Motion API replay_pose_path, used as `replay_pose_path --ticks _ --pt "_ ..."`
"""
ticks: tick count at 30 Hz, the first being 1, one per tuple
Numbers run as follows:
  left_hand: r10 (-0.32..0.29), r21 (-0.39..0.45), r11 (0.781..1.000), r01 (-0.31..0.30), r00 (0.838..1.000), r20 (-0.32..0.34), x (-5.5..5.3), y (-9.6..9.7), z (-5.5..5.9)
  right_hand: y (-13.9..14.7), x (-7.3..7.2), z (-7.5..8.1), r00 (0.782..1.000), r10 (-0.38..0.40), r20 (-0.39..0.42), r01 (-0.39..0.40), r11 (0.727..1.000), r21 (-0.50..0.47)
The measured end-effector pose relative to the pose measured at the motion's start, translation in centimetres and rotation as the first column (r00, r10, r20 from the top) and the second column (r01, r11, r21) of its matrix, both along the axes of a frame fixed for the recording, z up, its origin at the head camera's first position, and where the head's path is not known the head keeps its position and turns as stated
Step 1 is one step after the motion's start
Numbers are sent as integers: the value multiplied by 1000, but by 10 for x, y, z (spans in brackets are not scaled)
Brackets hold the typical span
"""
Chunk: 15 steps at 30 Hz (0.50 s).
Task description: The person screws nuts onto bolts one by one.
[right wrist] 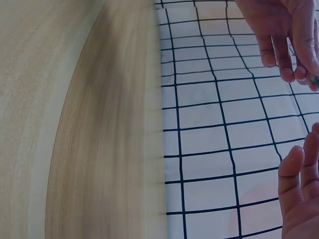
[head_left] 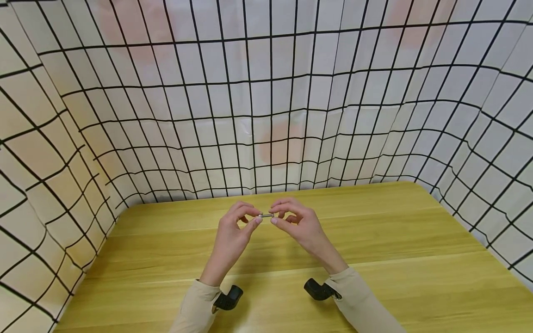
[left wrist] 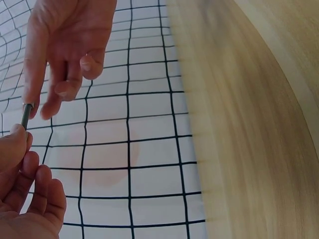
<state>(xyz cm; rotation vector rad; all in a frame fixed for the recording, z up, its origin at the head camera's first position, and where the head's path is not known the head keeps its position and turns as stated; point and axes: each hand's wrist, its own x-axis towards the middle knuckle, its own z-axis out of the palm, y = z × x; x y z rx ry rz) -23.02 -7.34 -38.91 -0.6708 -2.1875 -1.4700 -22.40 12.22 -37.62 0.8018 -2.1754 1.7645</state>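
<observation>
Behind both hands hung a white sheet with a black grid (head_left: pixel 281 58); below them lay a yellow-brown wood-grain tabletop (head_left: pixel 395 240). Any round item dropped there could have rolled away from the hands. Toward the body from the hands, beige cloth sleeves (head_left: pixel 366 303) covered the forearms, and black angular housings (head_left: pixel 318 290) projected from the inner sides of the wrists — possible points of collision if the wrists were brought together.

The left hand (head_left: pixel 234 230) and the right hand (head_left: pixel 303 227) faced each other. On each, the thumb and index finger were nearly closed in a fingertip pinch, with the remaining fingers loosely bent. Each hand held one end of a slim, grey, metal-looking rod (head_left: pixel 267 215). The main hazard was slippage, owing to the small contact area at the fingertips. Unequal pull or tilt between the hands could have freed one end; relaxing both pinches would probably have caused a drop.

The rod spanned the gap between the hands — above the tabletop, its middle exposed and roughly level in the head view. It extended from the left thumb tip toward the right fingertips; in the left wrist view, the end at the right hand appeared slightly wider. Whether it was one piece could not be determined.
</observation>
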Motion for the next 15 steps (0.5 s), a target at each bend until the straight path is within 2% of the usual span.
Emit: replay_pose_path --ticks 5,9,15 --pt "-6 2 1000 6 1000 0 0 0 0 1 0 -1 998 -7 60 8 1000 -10" --pt "-20 3 1000 20 1000 12 0 0 -1 0 -1 -3 997 0 75 2 1000 -25" --pt "-33 11 999 33 999 12 -1 0 -1 3 -16 -25 998 -16 61 17 1000 -3"
